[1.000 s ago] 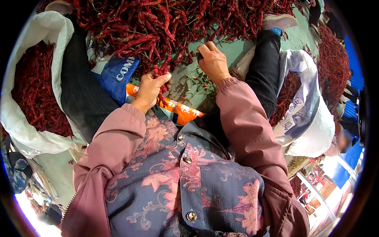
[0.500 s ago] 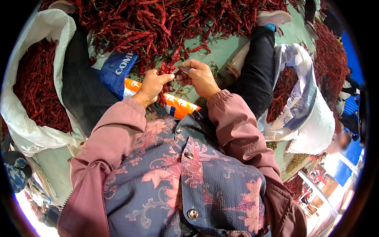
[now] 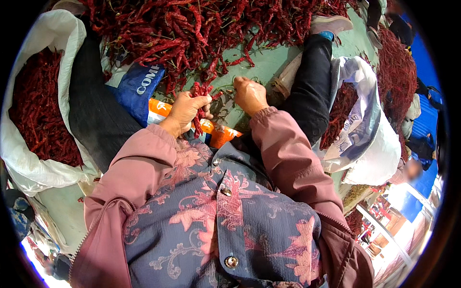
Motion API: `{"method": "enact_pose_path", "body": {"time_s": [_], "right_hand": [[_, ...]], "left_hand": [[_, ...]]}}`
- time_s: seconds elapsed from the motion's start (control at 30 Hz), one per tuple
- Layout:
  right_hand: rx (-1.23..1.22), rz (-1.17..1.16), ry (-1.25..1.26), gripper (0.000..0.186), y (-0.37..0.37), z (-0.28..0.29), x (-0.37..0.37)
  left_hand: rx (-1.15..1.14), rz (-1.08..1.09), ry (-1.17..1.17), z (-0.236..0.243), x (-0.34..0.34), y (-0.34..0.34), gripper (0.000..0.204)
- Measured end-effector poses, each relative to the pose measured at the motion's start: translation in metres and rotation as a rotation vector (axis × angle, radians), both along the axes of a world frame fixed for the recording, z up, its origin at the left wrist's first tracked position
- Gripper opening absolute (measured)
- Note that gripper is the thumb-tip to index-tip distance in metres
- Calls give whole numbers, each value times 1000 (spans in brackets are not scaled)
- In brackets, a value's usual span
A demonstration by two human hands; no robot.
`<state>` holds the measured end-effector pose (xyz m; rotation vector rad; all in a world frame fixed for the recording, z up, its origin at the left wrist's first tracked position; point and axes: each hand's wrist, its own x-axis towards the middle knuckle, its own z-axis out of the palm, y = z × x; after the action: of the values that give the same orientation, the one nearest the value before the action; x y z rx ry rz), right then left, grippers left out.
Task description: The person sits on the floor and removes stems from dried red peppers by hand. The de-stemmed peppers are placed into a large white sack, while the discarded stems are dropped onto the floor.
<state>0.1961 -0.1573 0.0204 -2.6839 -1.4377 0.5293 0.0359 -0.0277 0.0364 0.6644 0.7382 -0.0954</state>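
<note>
My left hand (image 3: 185,111) is closed round a small bunch of dried red chillies (image 3: 198,115), which stick out above and below the fingers. A little to its right, apart from it, my right hand (image 3: 250,94) is closed with thumb and fingers pressed together; what it holds, if anything, I cannot make out. Just beyond both hands lies a big heap of dried red chillies (image 3: 192,33), some with pale stems. Below the left hand are an orange-and-white printed bag (image 3: 223,136) and a blue bag (image 3: 140,89).
On the left stands an open white sack (image 3: 72,43) with dried chillies inside; another white sack (image 3: 379,158) stands on the right. My legs in dark trousers (image 3: 312,81) spread either side on the pale green floor (image 3: 283,57). More chilli heaps (image 3: 398,72) and people are farther right.
My right hand has drawn away from the left hand to the right and its fingers have closed in. The left hand keeps its chillies and has barely moved.
</note>
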Motion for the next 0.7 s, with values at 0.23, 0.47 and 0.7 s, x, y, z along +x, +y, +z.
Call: {"method": "enact_pose_path", "body": {"time_s": [0.23,0.47,0.7], "right_hand": [[111,-23,-77,24,33,-15,51],[28,2,-8,22,20,-19,55],[458,53,247,27,8,14,23]], "left_hand": [[79,69,-16,-8,-4,8,13],[155,97,-21,-15,-7,13,9],[158,114,14,-16,5,8,9]]}}
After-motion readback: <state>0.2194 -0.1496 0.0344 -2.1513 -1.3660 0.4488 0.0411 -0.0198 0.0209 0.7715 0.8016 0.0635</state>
